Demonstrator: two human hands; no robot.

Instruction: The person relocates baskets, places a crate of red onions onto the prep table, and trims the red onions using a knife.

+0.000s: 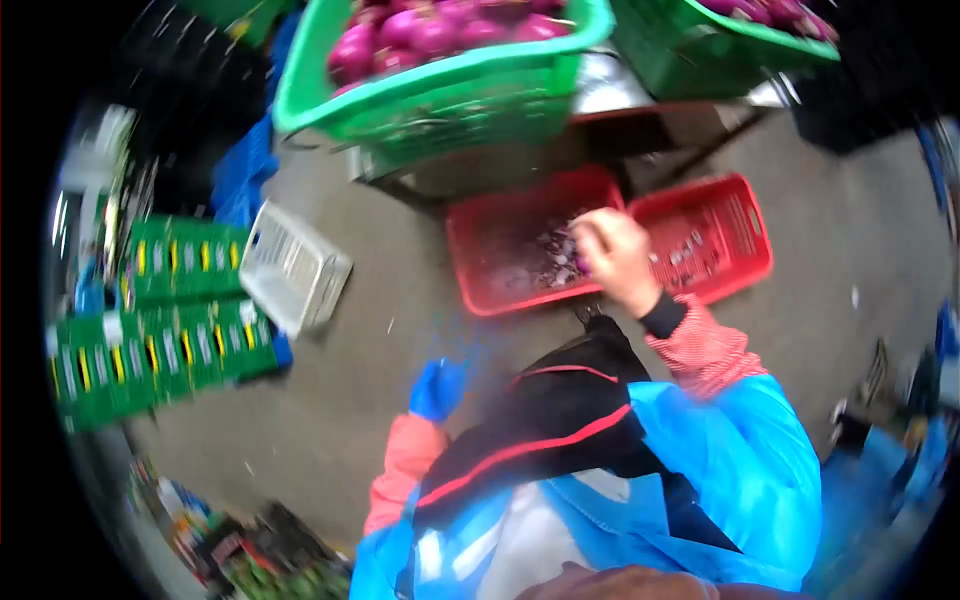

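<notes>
My right hand (615,258), bare, is closed over the red crate (465,255) under the stand. A bit of bright purple shows at its fingertips; whether this is a whole red onion, I cannot make out. Loose dark and pale skins (552,262) lie in that crate below the hand. My left hand (437,390), in a blue glove, hangs low over the floor beside my leg. Its fingers are smeared by motion, with faint blue streaks above them. In front of me, a green basket (450,85) holds many purple-red onions (400,45).
Another green basket (690,60) of onions stands at upper right. A second red crate (755,225) holds scattered scraps. To the left are a white crate (300,265) and stacked green boxes (165,355). The stand's metal legs (725,140) rise behind the red crates.
</notes>
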